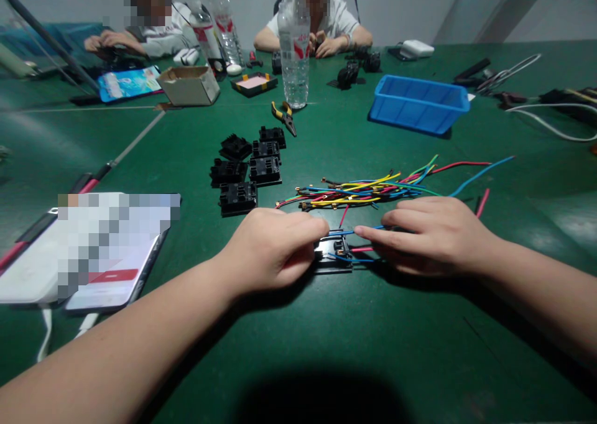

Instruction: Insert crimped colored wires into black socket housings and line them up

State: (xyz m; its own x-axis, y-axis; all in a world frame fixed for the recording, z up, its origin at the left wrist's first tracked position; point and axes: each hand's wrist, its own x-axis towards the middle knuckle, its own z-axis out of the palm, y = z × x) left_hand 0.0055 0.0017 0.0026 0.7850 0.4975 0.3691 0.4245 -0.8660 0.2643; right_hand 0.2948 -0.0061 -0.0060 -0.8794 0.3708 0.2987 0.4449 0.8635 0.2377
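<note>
Your left hand (280, 247) clamps the black module (332, 251); your right hand (420, 234), curled nearly closed, holds a blue wire (342, 233). Tugging hard could pull it loose.

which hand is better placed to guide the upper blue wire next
Probably the right hand: its finger is at the upper blue wire, on the side where a red wire exits. The left hand holds the black module by its other end, so seems better for steadying.

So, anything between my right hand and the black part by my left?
Nothing visible blocks your right hand; only blue and red wires span the gap to the black part. The wire pile lies beyond.
</note>
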